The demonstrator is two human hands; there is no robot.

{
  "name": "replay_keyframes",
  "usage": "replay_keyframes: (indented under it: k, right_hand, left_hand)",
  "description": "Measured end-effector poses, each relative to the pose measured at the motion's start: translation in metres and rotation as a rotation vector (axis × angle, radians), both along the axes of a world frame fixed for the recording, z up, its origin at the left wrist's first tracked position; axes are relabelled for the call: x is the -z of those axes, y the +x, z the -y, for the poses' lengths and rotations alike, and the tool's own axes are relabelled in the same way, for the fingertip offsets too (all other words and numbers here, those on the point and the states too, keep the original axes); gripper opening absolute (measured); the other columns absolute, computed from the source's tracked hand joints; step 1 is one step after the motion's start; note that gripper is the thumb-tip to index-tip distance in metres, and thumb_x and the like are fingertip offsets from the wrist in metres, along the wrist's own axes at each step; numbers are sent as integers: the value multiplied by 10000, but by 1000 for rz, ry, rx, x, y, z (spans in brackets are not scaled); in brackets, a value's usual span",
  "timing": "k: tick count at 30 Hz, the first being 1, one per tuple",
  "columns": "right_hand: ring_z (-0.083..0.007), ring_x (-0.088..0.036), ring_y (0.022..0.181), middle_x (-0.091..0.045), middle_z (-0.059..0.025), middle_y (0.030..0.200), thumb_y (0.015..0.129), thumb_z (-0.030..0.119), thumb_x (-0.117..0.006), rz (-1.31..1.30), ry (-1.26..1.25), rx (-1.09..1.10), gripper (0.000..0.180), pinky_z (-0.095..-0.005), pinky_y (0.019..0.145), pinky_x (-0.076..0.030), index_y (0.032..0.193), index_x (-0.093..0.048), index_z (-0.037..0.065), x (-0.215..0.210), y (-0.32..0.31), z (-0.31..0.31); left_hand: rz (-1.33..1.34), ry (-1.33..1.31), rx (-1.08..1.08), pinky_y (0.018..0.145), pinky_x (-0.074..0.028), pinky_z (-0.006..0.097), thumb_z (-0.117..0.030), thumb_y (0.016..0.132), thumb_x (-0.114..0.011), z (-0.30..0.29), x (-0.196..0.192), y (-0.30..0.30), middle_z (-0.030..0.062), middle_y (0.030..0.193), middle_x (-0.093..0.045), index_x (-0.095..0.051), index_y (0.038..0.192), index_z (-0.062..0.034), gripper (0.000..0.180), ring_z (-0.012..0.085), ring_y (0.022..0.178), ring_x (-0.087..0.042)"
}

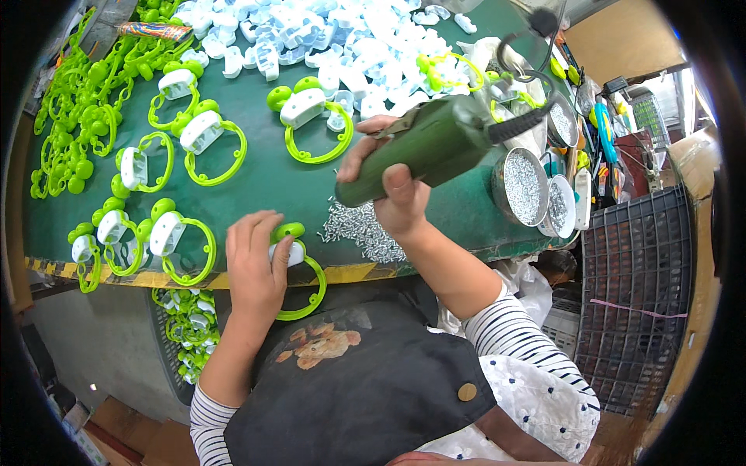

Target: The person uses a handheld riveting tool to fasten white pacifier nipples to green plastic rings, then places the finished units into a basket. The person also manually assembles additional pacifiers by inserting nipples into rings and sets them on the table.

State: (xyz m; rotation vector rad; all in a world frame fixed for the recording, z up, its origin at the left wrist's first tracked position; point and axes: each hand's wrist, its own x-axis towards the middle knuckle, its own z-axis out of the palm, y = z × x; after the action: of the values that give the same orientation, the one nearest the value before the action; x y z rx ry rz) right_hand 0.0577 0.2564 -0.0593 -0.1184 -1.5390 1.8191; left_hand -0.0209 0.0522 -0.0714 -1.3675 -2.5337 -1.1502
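My right hand (402, 203) is wrapped round a dark green electric screwdriver (427, 151), held slantwise above the table. Its black cord (527, 124) runs off at the upper right; I cannot make out a bit at its lower left end. At the table's front edge, my left hand (256, 260) grips a bright green plastic ring (322, 289) with a white housing (295, 253) and a rounded green knob (287, 230). The fingers partly cover the housing. A pile of small silver screws (361, 233) lies on the tabletop between my hands.
Several similar ring assemblies (214, 155) lie across the green table (256, 186). White housings (303, 39) are heaped at the back, green ring parts (85, 116) at the left. Metal bowls of screws (522, 186) stand right, beside a dark plastic crate (633, 295). A basket of assemblies (186, 326) sits below.
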Motion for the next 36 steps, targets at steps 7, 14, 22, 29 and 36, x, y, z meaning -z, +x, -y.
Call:
replay_keyframes:
  k: [7,14,22,29,36]
  right_hand:
    - [-195,-583,713,-584,-108,756,854,684,-575,-17,4,-11,790,-336,685,-496,1220,-460,-6,-10,-6,-8]
    - [-207,-545,674,-540,-98,719,866,774,-410,-258,-322,-135,838,-379,653,-489,1234,-506,27,-44,-6,0]
    - [-219,-577,664,-565,-123,729,868,763,-427,-299,-274,-226,844,-357,652,-505,1210,-457,-9,-51,-13,10]
    - [-192,-586,658,-576,-110,729,804,802,-514,-23,18,-312,936,-324,642,-516,1212,-419,-35,-72,-15,30]
    - [-149,-617,703,-613,-88,780,712,759,-670,105,82,-376,963,-255,650,-507,1199,-441,-39,-80,-29,43]
  left_hand:
    - [62,34,-91,908,-383,425,-87,829,-702,-14,3,3,112,1055,-629,-639,1086,-50,267,315,1005,-560]
    - [20,66,169,949,-362,437,-120,706,-805,-26,-15,-17,15,903,-662,-694,1058,-108,369,245,984,-565]
    - [34,78,115,946,-380,439,-124,668,-820,-20,-18,-22,14,792,-575,-727,808,-106,169,241,878,-543]
    - [-129,128,74,938,-422,475,-109,655,-823,-5,-19,-24,14,818,-600,-726,826,-106,197,249,873,-556]
    - [211,225,102,966,-458,479,-59,681,-809,6,-2,-26,86,1087,-690,-717,868,-49,209,302,1095,-618]
